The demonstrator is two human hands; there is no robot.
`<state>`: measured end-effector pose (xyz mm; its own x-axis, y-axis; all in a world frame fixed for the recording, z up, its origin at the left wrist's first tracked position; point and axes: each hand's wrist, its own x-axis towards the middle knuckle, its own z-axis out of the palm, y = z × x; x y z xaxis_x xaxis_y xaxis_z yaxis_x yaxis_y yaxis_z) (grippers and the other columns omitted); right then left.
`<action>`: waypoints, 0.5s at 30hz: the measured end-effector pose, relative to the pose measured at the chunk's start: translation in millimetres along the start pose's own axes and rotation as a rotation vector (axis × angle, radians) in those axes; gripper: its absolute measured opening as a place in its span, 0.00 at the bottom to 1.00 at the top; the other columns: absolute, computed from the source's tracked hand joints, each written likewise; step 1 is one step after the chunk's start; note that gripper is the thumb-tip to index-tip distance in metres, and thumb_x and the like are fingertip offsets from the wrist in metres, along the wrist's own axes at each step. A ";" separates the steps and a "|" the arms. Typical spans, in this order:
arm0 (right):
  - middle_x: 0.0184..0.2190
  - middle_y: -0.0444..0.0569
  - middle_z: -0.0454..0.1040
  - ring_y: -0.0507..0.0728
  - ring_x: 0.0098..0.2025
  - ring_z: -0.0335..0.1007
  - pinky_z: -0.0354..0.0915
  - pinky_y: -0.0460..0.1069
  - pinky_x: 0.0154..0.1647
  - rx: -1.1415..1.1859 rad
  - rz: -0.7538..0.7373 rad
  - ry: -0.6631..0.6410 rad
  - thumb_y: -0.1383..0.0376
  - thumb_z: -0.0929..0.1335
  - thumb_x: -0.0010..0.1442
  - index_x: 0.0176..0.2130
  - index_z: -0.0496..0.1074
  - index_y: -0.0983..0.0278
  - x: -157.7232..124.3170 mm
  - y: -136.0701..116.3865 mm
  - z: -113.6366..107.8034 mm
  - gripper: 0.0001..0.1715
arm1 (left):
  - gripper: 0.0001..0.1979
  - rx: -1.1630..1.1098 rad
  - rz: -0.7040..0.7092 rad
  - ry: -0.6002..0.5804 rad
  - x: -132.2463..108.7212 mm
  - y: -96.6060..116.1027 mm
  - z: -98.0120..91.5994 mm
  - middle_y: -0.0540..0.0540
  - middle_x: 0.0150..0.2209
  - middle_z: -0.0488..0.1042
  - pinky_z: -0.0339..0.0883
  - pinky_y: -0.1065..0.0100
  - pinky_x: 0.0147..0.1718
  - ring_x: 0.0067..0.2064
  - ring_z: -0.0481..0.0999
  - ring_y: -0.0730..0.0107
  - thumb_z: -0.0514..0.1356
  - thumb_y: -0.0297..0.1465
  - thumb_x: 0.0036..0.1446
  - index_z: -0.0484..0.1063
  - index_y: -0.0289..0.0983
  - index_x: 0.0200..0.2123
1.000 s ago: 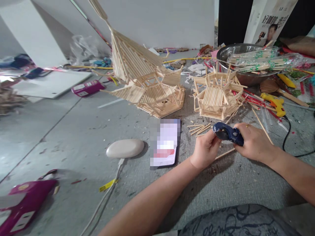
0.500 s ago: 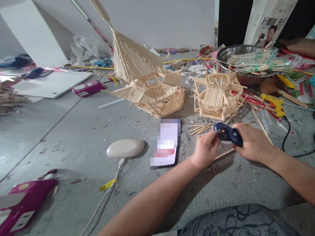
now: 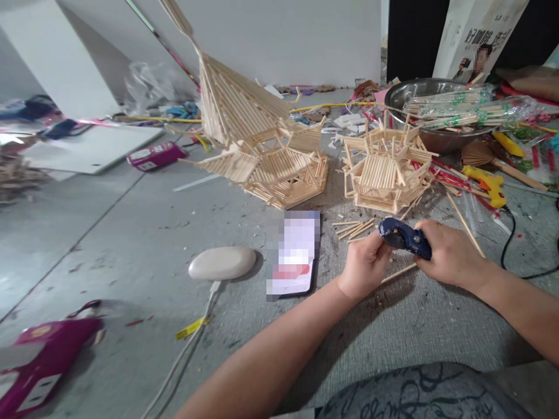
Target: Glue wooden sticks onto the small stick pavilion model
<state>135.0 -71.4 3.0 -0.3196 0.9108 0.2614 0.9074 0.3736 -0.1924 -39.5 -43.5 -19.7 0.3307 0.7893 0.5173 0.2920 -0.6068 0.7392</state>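
Observation:
A dark blue hand tool (image 3: 405, 237) is held between my two hands, to the right of the phone. My right hand (image 3: 449, 253) is closed round its right end. My left hand (image 3: 365, 262) is closed at its left end, its fingertips hidden under the tool, and seems to hold a thin wooden stick (image 3: 399, 273) that passes below the tool. Just beyond my left hand lie several short cut sticks (image 3: 356, 228). Behind them stands a small stick-built model (image 3: 386, 169), with a larger roofed stick model (image 3: 266, 157) to its left.
A phone (image 3: 297, 253) lies left of my left hand, beside a white oval device (image 3: 222, 263) with a cable. A yellow glue gun (image 3: 491, 185) with a black cord lies at the right. Behind it, a metal bowl (image 3: 454, 139) holds wrapped sticks. Purple boxes (image 3: 155, 156) are at the left.

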 end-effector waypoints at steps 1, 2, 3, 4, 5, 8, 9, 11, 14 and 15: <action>0.28 0.51 0.72 0.60 0.30 0.69 0.58 0.50 0.26 0.003 0.002 0.000 0.65 0.62 0.46 0.38 0.62 0.64 -0.1 0.0 0.4 0.15 | 0.11 0.001 -0.008 -0.003 0.0 0.2 0.0 0.56 0.14 0.58 0.53 0.77 0.18 0.17 0.58 0.80 0.50 0.27 0.56 0.60 0.37 0.22; 0.28 0.51 0.71 0.60 0.29 0.69 0.58 0.50 0.26 0.006 0.004 0.001 0.65 0.62 0.46 0.38 0.62 0.64 -0.3 0.1 0.9 0.15 | 0.11 0.001 -0.015 -0.008 0.0 0.5 0.1 0.56 0.14 0.58 0.53 0.77 0.18 0.17 0.59 0.80 0.50 0.28 0.56 0.61 0.37 0.22; 0.28 0.51 0.71 0.60 0.29 0.69 0.57 0.50 0.26 0.010 0.003 0.004 0.66 0.62 0.46 0.38 0.62 0.64 -0.4 0.1 1.4 0.15 | 0.11 -0.001 -0.018 -0.012 0.0 0.8 0.1 0.55 0.14 0.59 0.54 0.77 0.18 0.17 0.59 0.79 0.50 0.28 0.56 0.61 0.37 0.22; 0.28 0.51 0.71 0.60 0.29 0.69 0.57 0.50 0.26 0.014 0.002 0.007 0.66 0.62 0.46 0.38 0.62 0.64 -0.6 0.1 2.0 0.15 | 0.11 -0.002 -0.018 -0.014 0.0 1.1 0.1 0.55 0.14 0.59 0.54 0.77 0.18 0.17 0.60 0.79 0.50 0.28 0.57 0.61 0.37 0.22; 0.28 0.51 0.71 0.59 0.29 0.69 0.58 0.50 0.26 0.018 0.002 0.011 0.66 0.62 0.46 0.38 0.61 0.64 -0.8 0.2 2.5 0.15 | 0.11 -0.003 -0.016 -0.012 0.0 1.5 0.1 0.55 0.14 0.59 0.54 0.77 0.18 0.17 0.60 0.79 0.50 0.28 0.57 0.61 0.37 0.21; 0.28 0.51 0.72 0.59 0.29 0.69 0.58 0.50 0.26 0.027 -0.003 0.021 0.65 0.62 0.47 0.38 0.61 0.64 -1.2 0.4 3.0 0.14 | 0.12 -0.005 -0.001 0.002 0.4 2.5 0.1 0.55 0.14 0.59 0.53 0.77 0.17 0.17 0.59 0.80 0.51 0.27 0.56 0.59 0.37 0.20; 0.28 0.51 0.72 0.58 0.29 0.69 0.58 0.49 0.26 0.029 -0.006 0.022 0.65 0.62 0.47 0.38 0.61 0.64 -1.2 0.5 2.9 0.14 | 0.12 -0.009 0.005 0.005 0.6 2.7 0.2 0.55 0.14 0.59 0.52 0.77 0.17 0.16 0.59 0.80 0.51 0.27 0.56 0.58 0.37 0.20; 0.28 0.51 0.72 0.58 0.28 0.69 0.59 0.49 0.26 0.029 -0.010 0.017 0.65 0.62 0.47 0.38 0.61 0.64 -1.2 0.8 2.3 0.14 | 0.12 -0.017 0.015 0.006 0.8 2.9 0.3 0.55 0.14 0.59 0.52 0.77 0.17 0.16 0.59 0.81 0.51 0.26 0.56 0.57 0.37 0.20; 0.28 0.51 0.73 0.59 0.28 0.70 0.59 0.50 0.26 0.020 -0.005 -0.002 0.65 0.62 0.47 0.38 0.61 0.64 -1.0 1.0 1.4 0.14 | 0.12 -0.021 0.016 0.003 0.6 2.8 0.5 0.55 0.14 0.60 0.52 0.77 0.16 0.16 0.59 0.81 0.51 0.27 0.56 0.57 0.37 0.20; 0.28 0.51 0.73 0.59 0.28 0.70 0.59 0.50 0.25 0.018 -0.003 -0.006 0.65 0.62 0.47 0.37 0.61 0.64 -1.0 0.9 1.3 0.14 | 0.12 -0.021 0.013 0.002 0.4 2.8 0.5 0.55 0.14 0.60 0.52 0.77 0.16 0.16 0.60 0.80 0.51 0.27 0.56 0.58 0.37 0.20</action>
<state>135.8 -71.7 1.4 -0.3244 0.9106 0.2560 0.9014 0.3796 -0.2082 -38.1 -44.9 -17.7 0.3327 0.7816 0.5277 0.2690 -0.6150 0.7412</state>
